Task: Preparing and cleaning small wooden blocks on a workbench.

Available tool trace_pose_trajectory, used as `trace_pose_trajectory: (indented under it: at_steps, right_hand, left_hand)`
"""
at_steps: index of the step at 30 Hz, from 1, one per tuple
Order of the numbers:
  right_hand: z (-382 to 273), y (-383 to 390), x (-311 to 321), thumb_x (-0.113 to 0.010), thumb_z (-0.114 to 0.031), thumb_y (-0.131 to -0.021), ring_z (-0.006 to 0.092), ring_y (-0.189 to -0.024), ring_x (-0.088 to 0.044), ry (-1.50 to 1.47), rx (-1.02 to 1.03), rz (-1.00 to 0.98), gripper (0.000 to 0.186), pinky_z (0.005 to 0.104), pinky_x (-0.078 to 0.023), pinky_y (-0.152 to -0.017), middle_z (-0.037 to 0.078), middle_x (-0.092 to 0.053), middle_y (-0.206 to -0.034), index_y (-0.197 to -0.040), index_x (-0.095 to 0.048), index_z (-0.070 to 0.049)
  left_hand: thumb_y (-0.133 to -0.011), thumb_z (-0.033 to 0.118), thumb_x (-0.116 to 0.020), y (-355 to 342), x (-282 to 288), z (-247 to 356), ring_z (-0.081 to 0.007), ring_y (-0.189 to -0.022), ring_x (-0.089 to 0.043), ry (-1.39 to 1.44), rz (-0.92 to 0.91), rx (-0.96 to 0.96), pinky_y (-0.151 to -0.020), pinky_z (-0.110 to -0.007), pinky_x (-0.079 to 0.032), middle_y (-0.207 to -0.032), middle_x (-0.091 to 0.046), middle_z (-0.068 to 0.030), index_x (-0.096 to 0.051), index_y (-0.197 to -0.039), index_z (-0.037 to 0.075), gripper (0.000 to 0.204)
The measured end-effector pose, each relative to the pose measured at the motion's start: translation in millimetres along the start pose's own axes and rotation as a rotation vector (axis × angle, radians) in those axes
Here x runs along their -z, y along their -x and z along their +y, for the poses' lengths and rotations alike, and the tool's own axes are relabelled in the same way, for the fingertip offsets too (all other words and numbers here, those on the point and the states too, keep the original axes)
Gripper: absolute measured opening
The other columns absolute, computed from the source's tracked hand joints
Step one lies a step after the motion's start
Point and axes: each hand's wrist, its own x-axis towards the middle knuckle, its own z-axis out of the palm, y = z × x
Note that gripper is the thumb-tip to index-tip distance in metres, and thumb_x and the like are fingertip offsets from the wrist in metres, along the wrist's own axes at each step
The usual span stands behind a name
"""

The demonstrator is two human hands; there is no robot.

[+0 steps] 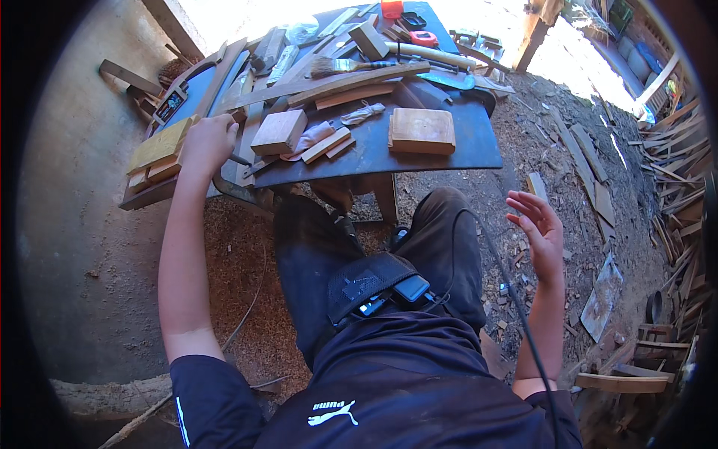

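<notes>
- Far left, a stack of pale yellow wood blocks [158, 153] sits on the left edge of the dark work table [449, 153], its long axis running from lower left to upper right.
- The left hand [208, 142] rests on the table edge just right of that stack, touching or nearly touching its end; the fingers are curled downward, but what they close on is hidden, so I cannot tell whether the hand grips anything.
- Above the stack lies a small dark device with a screen [170, 105]; its markings are too small to make out.
- Just right of the left hand stands a square wooden block [278, 132], then a small flat stick [326, 144] over a pinkish rag [310, 137].
- Mid-table lies a larger flat square block [422, 130], clear of both hands.
- Toward the far edge lie long curved slats [329, 86], a paintbrush [340, 66], a red container [391, 8] and a red-and-black tape measure [422, 38].
- The right hand [540, 232] hovers off the table over the chip-strewn ground, spread wide and holding nothing; the left hand is much nearer the blocks.
</notes>
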Motion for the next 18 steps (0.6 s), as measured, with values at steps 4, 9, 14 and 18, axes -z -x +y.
trace_pose_trajectory:
  at_steps: [4, 9, 14, 18]
  right_hand:
    - [7.2, -10.7, -7.1, -0.057, -0.005, -0.101, 0.0251, -0.11, -0.068, -0.03, 0.063, 0.096, 0.03, 0.0381, -0.058, -0.09, 0.016, -0.069, -0.121, -0.129, -0.061, 0.002]
    - [-18.5, -56.1, -35.2, -0.057, -0.002, -0.101, 0.019, -0.096, -0.069, 0.051, 0.274, 0.079, 0.019, 0.0329, -0.056, -0.082, 0.013, -0.072, -0.106, -0.115, -0.068, 0.003]
    - [-19.7, -110.0, -62.9, -0.058, -0.002, -0.1, 0.0155, -0.093, -0.067, 0.192, 0.418, 0.001, 0.016, 0.0288, -0.053, -0.082, 0.011, -0.073, -0.101, -0.109, -0.069, 0.004]
    - [3.0, -147.7, -77.3, -0.057, -0.001, -0.098, 0.0149, -0.093, -0.067, 0.192, 0.397, 0.025, 0.018, 0.0277, -0.052, -0.081, 0.008, -0.072, -0.103, -0.11, -0.07, 0.003]
  left_hand:
    - [-0.1, 0.034, -0.059, 2.7, -5.2, 0.3, -0.0432, -0.086, -0.07, -0.045, 0.012, 0.048, -0.081, -0.053, -0.056, -0.092, -0.072, -0.0235, -0.074, -0.095, 0.006, 0.032]
    - [-0.1, 0.038, -0.058, 10.7, 1.1, 2.8, -0.0414, -0.088, -0.071, -0.043, -0.025, 0.095, -0.082, -0.052, -0.056, -0.092, -0.073, -0.0225, -0.075, -0.093, 0.006, 0.037]
    - [-0.101, 0.043, -0.056, 13.4, 7.3, 5.4, -0.04, -0.089, -0.072, 0.116, -0.033, 0.064, -0.083, -0.05, -0.056, -0.092, -0.074, -0.0213, -0.076, -0.101, 0.006, 0.042]
    - [-0.102, 0.038, -0.058, 23.7, 14.0, -1.7, -0.0347, -0.093, -0.073, 0.562, 0.06, 0.05, -0.082, -0.045, -0.055, -0.097, -0.075, -0.0204, -0.075, -0.104, 0.0, 0.042]
